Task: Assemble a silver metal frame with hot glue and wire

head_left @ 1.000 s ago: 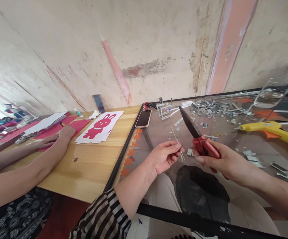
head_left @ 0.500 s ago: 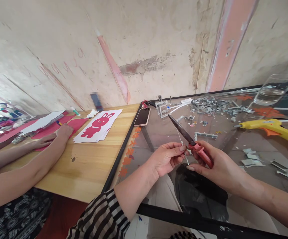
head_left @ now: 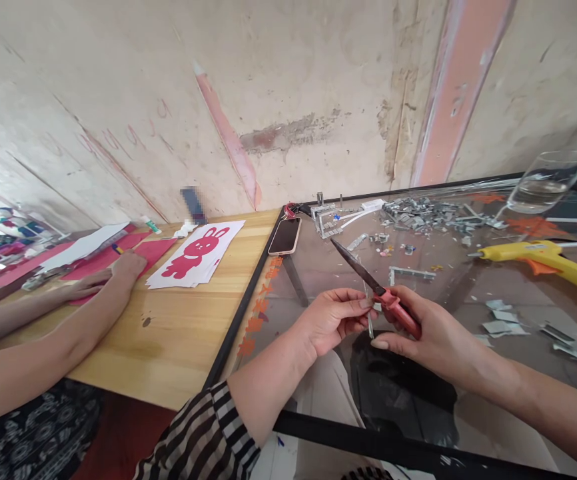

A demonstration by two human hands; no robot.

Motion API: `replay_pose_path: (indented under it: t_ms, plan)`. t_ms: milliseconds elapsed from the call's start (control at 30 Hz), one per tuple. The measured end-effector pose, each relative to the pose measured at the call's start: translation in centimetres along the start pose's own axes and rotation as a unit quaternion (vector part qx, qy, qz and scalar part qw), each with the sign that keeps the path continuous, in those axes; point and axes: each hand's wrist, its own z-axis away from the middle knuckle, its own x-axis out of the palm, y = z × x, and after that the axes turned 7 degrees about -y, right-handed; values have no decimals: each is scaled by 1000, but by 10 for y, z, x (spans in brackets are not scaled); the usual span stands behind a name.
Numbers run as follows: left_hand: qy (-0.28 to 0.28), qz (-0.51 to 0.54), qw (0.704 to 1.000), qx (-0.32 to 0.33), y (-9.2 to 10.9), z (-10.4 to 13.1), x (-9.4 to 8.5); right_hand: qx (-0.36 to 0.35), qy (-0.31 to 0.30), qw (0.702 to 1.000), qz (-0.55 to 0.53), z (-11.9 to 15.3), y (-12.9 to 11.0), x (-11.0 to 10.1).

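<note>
Red-handled scissors with dark metal blades [head_left: 367, 275] are held up beside a thin, pale, narrow strip [head_left: 370, 325].

The left hand [head_left: 332, 316], just left of the scissors, pinches the strip between thumb and forefinger; whether the blades touch it, I cannot tell. The right hand [head_left: 436, 330] has its fingers curled around the scissors' handles, its thumb stretched out just below. Beyond the scissors and to their left lies a dark-screened smartphone with a pink edge [head_left: 285, 237]; beyond and to their right, a heap of small grey pieces [head_left: 421, 217]. Well right of them rests a yellow plastic glue gun [head_left: 533, 253].
</note>
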Motion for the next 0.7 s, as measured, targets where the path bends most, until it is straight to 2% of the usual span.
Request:
replay_pose_path:
  t_ms: [167, 267, 333, 533, 700]
  plan:
    - [23, -37, 999, 27, 9, 3, -11, 12, -5, 994, -108, -2, -1, -22]
    - [14, -58, 998, 37, 16, 5, -15, 55, -106, 985, -128, 1, -7, -43]
    - [14, -86, 995, 44, 19, 7, -16, 67, -151, 980, -108, 4, -11, -53]
    - [40, -174, 981, 81, 29, 13, -15, 99, -191, 976, 12, 11, -10, -68]
    - [51, -212, 971, 95, 31, 14, -14, 132, -234, 963, -6, 11, -1, -74]
